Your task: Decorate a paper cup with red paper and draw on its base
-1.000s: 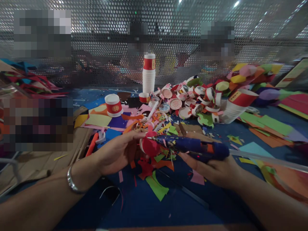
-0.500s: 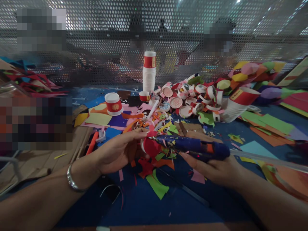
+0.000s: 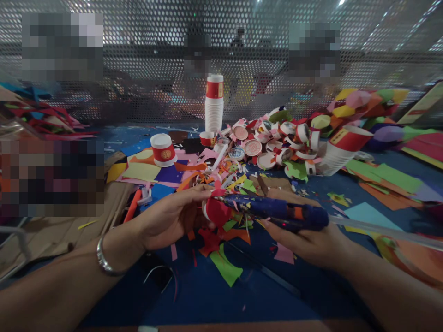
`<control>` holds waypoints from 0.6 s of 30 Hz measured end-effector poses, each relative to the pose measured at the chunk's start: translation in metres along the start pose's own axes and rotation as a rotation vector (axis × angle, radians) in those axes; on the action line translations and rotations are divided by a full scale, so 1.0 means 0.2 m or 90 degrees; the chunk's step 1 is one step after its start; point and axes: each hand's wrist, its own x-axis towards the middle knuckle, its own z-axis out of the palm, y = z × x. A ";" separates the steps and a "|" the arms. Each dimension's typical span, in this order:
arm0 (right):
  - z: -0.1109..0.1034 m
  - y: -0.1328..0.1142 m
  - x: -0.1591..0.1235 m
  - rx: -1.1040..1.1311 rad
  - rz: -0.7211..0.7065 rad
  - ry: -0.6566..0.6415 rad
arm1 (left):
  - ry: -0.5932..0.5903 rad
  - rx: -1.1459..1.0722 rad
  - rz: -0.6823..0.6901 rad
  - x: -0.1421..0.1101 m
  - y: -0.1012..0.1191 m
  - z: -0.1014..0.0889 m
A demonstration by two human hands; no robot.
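Observation:
My left hand (image 3: 173, 216), with a silver bracelet on its wrist, pinches a red paper piece (image 3: 218, 211) that has a white rim on its left side. In my right hand (image 3: 308, 242) is a dark blue hot glue gun (image 3: 273, 210), a small red light glowing on its body. The nozzle points left and meets the upper part of the red paper piece. A clear glue stick (image 3: 377, 228) juts out of the back of the gun. Below the hands lie red scraps and a green paper scrap (image 3: 226, 267) on the blue table (image 3: 194, 306).
A tall stack of paper cups (image 3: 214, 103) stands at the back, with a red and white cup (image 3: 163, 150) to its left. Cut cup bottoms (image 3: 252, 147) form a heap. Another cup stack (image 3: 342, 150) leans at right. A perforated screen (image 3: 145, 60) rises behind.
Almost nothing differs. The glue gun has shifted very slightly left, its nozzle still at the red paper piece. Both hands keep their places.

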 end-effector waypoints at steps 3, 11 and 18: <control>0.00 -0.01 0.01 -0.003 0.007 -0.006 | 0.002 0.003 -0.002 0.00 0.00 0.00; 0.00 0.00 0.00 0.009 0.001 0.006 | -0.004 -0.005 0.002 0.00 0.00 0.00; 0.01 0.01 -0.01 -0.004 -0.013 0.037 | 0.005 -0.011 0.001 0.00 -0.01 0.00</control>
